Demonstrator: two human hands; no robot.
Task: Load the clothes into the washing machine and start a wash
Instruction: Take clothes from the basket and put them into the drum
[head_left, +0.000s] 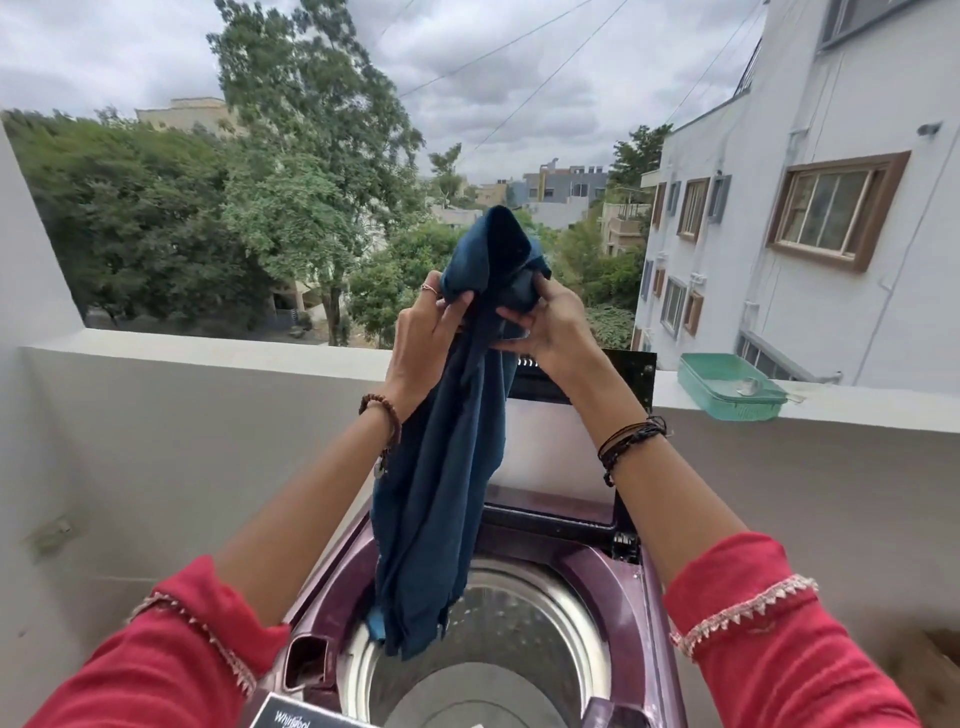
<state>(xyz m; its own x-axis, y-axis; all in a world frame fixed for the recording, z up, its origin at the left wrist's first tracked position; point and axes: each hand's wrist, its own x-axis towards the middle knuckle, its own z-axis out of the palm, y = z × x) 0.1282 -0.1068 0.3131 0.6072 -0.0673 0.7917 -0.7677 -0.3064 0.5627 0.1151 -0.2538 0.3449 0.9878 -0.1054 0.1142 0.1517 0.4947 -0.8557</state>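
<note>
- Above the washing machine (613, 587), over its open steel drum (498, 623): one dark blue garment (447, 467), held up high by both hands, its lower end hanging down to the drum's near-left rim.
- Left hand (426, 343): fingers curled round a bunched fold at the garment's upper left; thumb lies against the cloth.
- Right hand (545, 327): fingers and thumb pinch the cloth at the garment's upper right; a loose peak of fabric stands above both grips.
- Lid (550, 452): raised upright behind the drum, just behind the hanging cloth.
- Parapet ledge (208, 348): behind the machine, open drop beyond; green tray (727, 384) rests on it, to the machine's right.
- Risk, judged: the hem hangs towards the drum's left rim, so a straight release could leave cloth draped over the purple top panel (332, 582) and caught when the lid closes.
- Risk, judged: held this high near the ledge, a gust or slipped pinch could carry the garment outward.
- Risk, judged: the bunched folds may drop in as a knot and wash unevenly.
</note>
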